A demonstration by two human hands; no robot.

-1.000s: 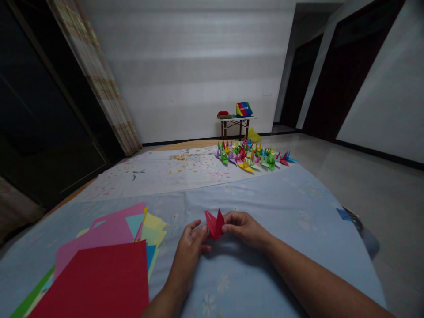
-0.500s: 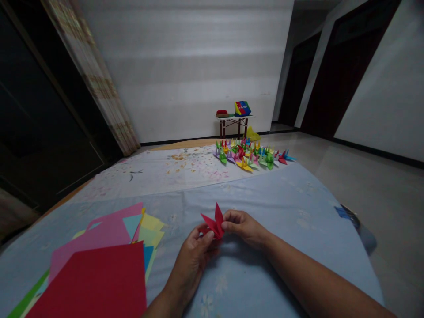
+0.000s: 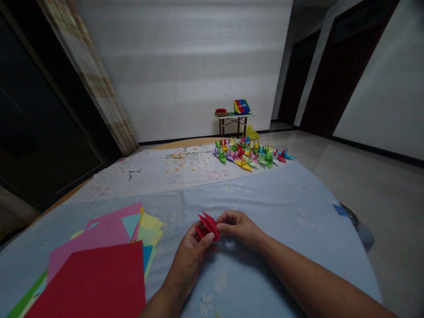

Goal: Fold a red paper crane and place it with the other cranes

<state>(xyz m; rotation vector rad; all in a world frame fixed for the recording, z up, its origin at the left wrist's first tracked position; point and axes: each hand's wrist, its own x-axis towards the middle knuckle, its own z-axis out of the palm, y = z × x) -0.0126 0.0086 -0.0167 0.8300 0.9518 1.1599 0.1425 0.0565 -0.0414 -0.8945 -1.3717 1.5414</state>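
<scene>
Red fold (image 3: 212, 226) between two hands, its lower part covered

The left hand (image 3: 190, 249) holds the red fold from the left and below. Its thumb lies over the near lower edge of the paper, and the other fingers go behind, so their tips cannot be seen well. The right hand (image 3: 239, 226) pinches the right side of the fold between thumb and forefinger; its remaining fingers are curled and partly hidden. Thin points of the paper stand up to the upper left, but the inner layers are dark, and I cannot tell how many there are. The fold is above the blue cloth (image 3: 265, 190), near the middle. Both forearms are cut off by the lower edge of the view.

At the left, a red sheet (image 3: 99, 278) covers much of a pile of coloured sheets; the lower edge cuts it also, and of the blue sheet (image 3: 147, 257) only a strip shows. Farther away, many paper cranes (image 3: 243, 163) stand crowded on the white cloth (image 3: 152, 172); the back ones are overlapped and difficult to count. Behind them, the writing on a bright box (image 3: 241, 107) is too small for reading.
</scene>
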